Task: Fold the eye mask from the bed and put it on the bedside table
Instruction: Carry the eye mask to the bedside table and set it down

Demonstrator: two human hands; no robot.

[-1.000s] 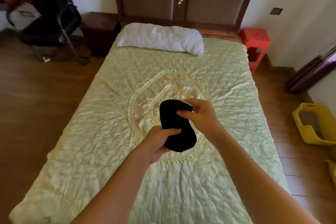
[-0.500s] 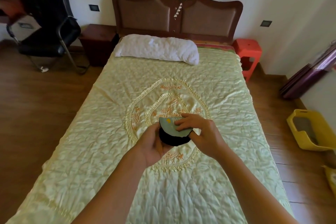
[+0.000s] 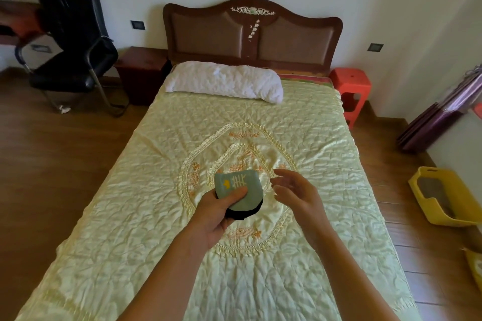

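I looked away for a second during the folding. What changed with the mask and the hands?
The eye mask went from open, black side up, to folded with its green face showing. The right hand let go and opened beside it. The left hand kept its grip, still above the bed.

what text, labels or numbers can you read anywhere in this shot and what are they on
Nothing here reads as clear text.
Eye mask, held in the left hand: a white embroidered mark like a character or a grid, beside a yellow patch; too blurred to read.
Headboard: white floral ornament only, no letters.
Bedspread: orange embroidered motifs, not writing.
Wall plates: no legible marking.
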